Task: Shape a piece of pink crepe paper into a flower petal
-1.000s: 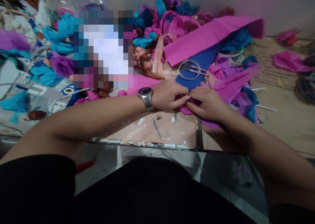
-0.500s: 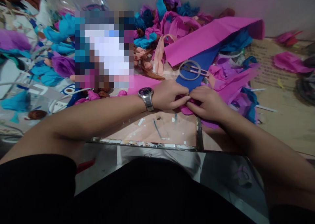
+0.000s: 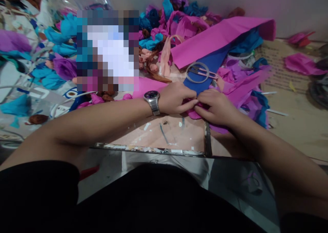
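Observation:
My left hand (image 3: 179,98), below a wristwatch (image 3: 152,101), is closed with its thumb and fingers pinching a piece of pink crepe paper (image 3: 194,113). Close against it, my right hand (image 3: 216,106) grips the same pink paper from the other side. The fingertips of both hands nearly meet and hide part of the paper. Just beyond them lies a blue paper strip (image 3: 196,86), with a wire ring (image 3: 188,76) and pink-handled scissors (image 3: 213,75) on top. A long pink crepe paper sheet (image 3: 217,36) stretches over the blue strip's far end.
Crumpled pink, teal and purple paper (image 3: 179,26) is heaped at the back. Teal and purple paper flowers (image 3: 64,66) spread over the left side among white cables. At right lies a cardboard sheet (image 3: 289,123). The wooden table's front edge (image 3: 153,150) runs close to my body.

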Action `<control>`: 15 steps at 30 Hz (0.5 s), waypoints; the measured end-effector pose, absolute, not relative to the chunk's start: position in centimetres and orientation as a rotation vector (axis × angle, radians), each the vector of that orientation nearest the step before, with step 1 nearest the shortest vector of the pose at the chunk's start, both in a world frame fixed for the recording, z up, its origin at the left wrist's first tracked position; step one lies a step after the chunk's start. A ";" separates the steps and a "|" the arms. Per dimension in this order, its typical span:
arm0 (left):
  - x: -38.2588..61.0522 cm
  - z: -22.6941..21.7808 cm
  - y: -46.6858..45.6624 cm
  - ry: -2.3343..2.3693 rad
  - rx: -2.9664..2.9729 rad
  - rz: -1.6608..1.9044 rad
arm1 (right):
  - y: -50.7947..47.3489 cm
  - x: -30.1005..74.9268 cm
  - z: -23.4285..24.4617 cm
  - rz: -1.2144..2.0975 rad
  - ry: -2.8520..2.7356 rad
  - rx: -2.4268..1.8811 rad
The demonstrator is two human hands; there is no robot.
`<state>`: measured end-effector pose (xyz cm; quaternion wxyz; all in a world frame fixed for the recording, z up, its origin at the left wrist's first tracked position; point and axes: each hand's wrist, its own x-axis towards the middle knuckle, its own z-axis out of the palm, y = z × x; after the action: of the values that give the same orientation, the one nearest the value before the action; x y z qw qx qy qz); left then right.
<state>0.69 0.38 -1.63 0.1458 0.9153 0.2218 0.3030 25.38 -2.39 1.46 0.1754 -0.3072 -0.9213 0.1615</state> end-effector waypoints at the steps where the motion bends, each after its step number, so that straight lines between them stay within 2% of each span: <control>1: 0.7 -1.6 0.4 0.641 2.637 0.870 | -2.4 25.4 1.5 0.463 -2.614 -0.871; 15: 0.5 -1.7 0.4 0.666 2.628 0.800 | -2.3 25.3 1.5 0.504 -2.620 -0.867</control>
<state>0.54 0.39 -1.67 0.1568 0.9182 0.2327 0.2796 25.33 -2.30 1.49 0.1673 -0.3047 -0.9208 0.1770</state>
